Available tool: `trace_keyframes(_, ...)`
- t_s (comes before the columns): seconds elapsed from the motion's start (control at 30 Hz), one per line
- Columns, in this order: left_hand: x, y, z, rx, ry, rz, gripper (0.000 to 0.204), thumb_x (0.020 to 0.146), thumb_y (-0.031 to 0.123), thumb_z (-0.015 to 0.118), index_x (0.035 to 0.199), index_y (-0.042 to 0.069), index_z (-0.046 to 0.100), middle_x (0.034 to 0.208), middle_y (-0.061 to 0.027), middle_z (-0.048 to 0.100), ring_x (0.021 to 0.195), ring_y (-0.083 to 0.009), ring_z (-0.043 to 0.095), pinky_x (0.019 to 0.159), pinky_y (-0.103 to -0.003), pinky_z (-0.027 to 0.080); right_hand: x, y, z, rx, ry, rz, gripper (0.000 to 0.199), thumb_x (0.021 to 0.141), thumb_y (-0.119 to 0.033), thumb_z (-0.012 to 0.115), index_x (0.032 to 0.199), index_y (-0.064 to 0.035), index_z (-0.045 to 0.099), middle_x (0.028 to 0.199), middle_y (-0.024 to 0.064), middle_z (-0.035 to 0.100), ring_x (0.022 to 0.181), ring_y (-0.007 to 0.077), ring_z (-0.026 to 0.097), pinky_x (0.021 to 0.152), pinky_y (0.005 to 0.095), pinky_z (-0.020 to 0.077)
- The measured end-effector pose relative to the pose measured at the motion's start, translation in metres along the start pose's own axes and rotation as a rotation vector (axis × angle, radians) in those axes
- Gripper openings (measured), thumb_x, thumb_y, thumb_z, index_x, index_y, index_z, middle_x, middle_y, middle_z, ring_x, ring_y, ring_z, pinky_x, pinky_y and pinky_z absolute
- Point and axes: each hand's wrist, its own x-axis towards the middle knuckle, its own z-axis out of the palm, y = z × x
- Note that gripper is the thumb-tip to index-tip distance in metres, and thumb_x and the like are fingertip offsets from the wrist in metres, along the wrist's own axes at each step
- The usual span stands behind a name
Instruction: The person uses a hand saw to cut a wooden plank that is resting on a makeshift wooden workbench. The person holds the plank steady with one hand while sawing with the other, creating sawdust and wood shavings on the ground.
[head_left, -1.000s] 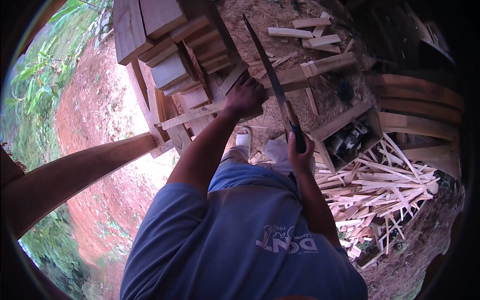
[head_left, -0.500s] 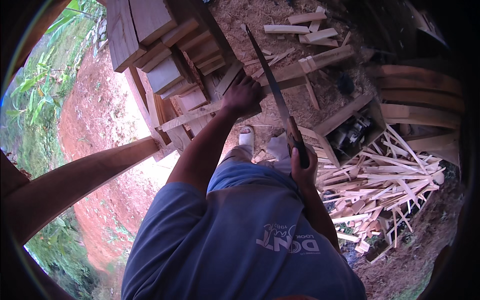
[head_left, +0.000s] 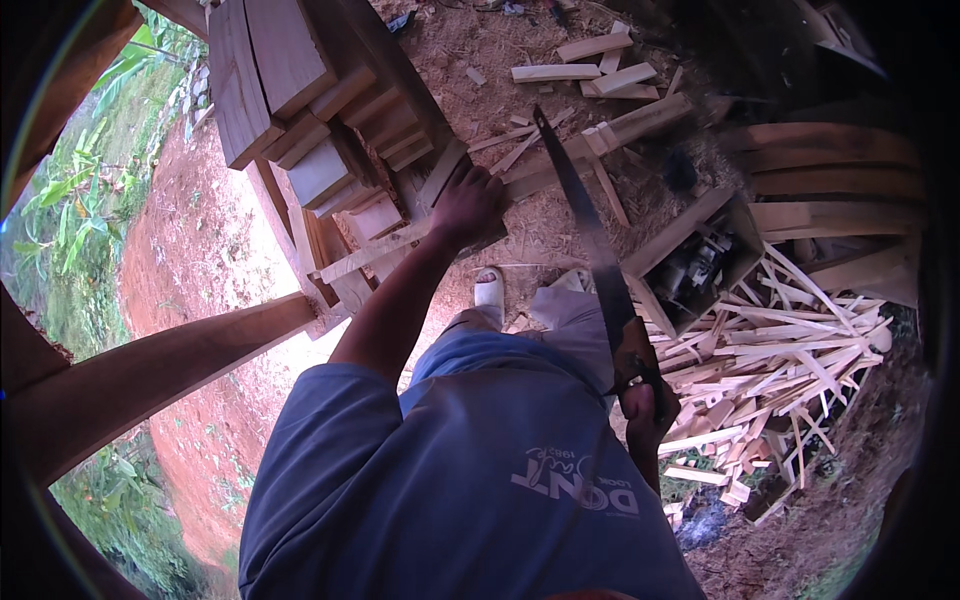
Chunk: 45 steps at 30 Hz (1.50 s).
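Note:
My right hand is wrapped round the handle of a handsaw, off to the right of my body. The saw's long blade points away from me, its tip out over the ground, apart from any wood. Further forward and left, my left hand is closed over the end of a wooden board beside the stacked timber. The fingertips are partly hidden behind the knuckles. A thin wooden strip runs leftward from under that wrist.
Thick stacked planks rise at the far left. A wooden box holding dark and metallic items stands at the right, beside a heap of offcuts. A long beam and short wood pieces lie ahead. A post slants in from the left.
My right hand has drawn the handsaw back toward me and to the right, and its blade is tilted differently. The left hand stays on the board while the view has shifted slightly.

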Motion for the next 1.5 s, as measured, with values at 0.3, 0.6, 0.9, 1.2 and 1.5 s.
trace_keyframes(0.3, -0.009, 0.006, 0.006, 0.032, 0.12, -0.055, 0.052, 0.095, 0.037, 0.067, 0.13, -0.001, 0.058, 0.139, -0.0203, 0.06, 0.146, -0.0374, 0.044, 0.124, -0.048, 0.034, 0.028, 0.011, -0.041, 0.002, 0.317, 0.169, 0.044, 0.11, -0.023, 0.055, 0.07, -0.0055, 0.051, 0.056, 0.0017, 0.045, 0.048, 0.0132, 0.043, 0.048, 0.0321, 0.0316)
trace_keyframes(0.6, -0.012, 0.001, -0.007, 0.026, 0.166, -0.051, 0.057, 0.094, 0.034, 0.067, 0.136, -0.002, 0.055, 0.144, -0.021, 0.055, 0.144, -0.0391, 0.045, 0.126, -0.05, 0.032, 0.007, 0.114, -0.068, -0.315, 0.42, 0.38, 0.042, 0.105, -0.03, 0.065, 0.105, 0.01, 0.076, 0.087, 0.0214, 0.076, 0.073, 0.0301, 0.07, 0.069, 0.0443, 0.0524)
trace_keyframes(0.9, -0.04, -0.038, -0.007, 0.106, 0.185, -0.387, 0.05, 0.092, 0.017, 0.062, 0.138, 0.0, 0.051, 0.138, -0.0245, 0.054, 0.132, -0.0424, 0.053, 0.108, -0.051, 0.049, -0.051, 0.214, -0.062, -0.47, 0.377, 0.561, 0.052, 0.1, -0.044, 0.068, 0.1, 0.0075, 0.078, 0.089, 0.0225, 0.078, 0.079, 0.0365, 0.073, 0.072, 0.0483, 0.0545)
trace_keyframes(1.2, -0.067, 0.006, -0.075, 0.036, 0.123, -0.242, 0.05, 0.09, 0.006, 0.059, 0.138, -0.002, 0.049, 0.13, -0.023, 0.059, 0.127, -0.0418, 0.057, 0.096, -0.047, 0.057, -0.036, 0.245, -0.041, -0.616, 0.177, 0.637, 0.052, 0.1, -0.044, 0.069, 0.099, 0.0076, 0.078, 0.088, 0.0219, 0.077, 0.078, 0.0355, 0.073, 0.072, 0.0479, 0.0543)
trace_keyframes(1.5, -0.262, -0.001, -0.184, -0.013, 0.065, -0.726, 0.036, 0.091, 0.003, 0.055, 0.125, -0.004, 0.053, 0.12, -0.0269, 0.063, 0.118, -0.0439, 0.062, 0.09, -0.052, 0.056, -0.015, 0.251, -0.031, -0.656, 0.089, 0.641, 0.053, 0.1, -0.044, 0.069, 0.098, 0.0077, 0.077, 0.086, 0.0213, 0.077, 0.077, 0.0345, 0.072, 0.071, 0.0475, 0.0541)
